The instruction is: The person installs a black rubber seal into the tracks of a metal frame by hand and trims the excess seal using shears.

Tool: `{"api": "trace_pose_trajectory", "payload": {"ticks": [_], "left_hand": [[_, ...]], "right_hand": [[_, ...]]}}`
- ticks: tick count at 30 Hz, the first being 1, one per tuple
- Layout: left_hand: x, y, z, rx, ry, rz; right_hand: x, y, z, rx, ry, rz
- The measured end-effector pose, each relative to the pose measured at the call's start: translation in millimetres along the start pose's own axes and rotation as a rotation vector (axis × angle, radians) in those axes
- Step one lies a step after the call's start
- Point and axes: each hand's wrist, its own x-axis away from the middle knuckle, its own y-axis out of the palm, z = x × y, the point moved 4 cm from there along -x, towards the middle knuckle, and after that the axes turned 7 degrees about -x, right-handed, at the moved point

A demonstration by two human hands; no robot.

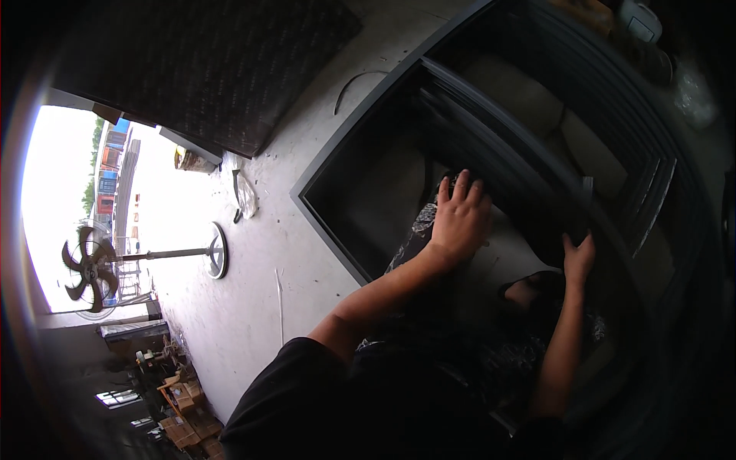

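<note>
A large dark grey frame (360, 142), with a bar across it and stepped inner edges, stands around my legs. My left hand (462, 218) lies with fingers stretched and slightly apart beside the crossbar (506, 115), over my patterned trouser leg (410, 238). Whether its fingertips touch the bar or the leg is unclear. Further right, my right hand (579, 261) grips the dark inner edge of the frame, thumb on the near side. Its other fingers are mostly hidden in shadow. My sandalled foot (524, 294) shows between my arms.
A big dark panel (207, 69) fills the far left. A pedestal fan (92, 268) stands by the bright doorway, its round base (218, 251) on the pale floor. Cardboard boxes (188, 422) are piled at lower left. Plastic wrap (245, 195) and a thin strip (280, 307) lie on the floor.
</note>
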Motion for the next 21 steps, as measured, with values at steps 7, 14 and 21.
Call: {"api": "trace_pose_trajectory", "payload": {"ticks": [7,14,21], "left_hand": [[116,-23,32,0.555,0.514,-0.154],[151,1,-97,0.633,-0.135,-0.249],[130,195,-202,0.306,-0.494,-0.719]], "right_hand": [[-30,-52,2,0.017,0.013,0.166],[-18,-81,22,0.156,0.028,0.048],[7,-60,61,0.182,0.14,-0.212]]}}
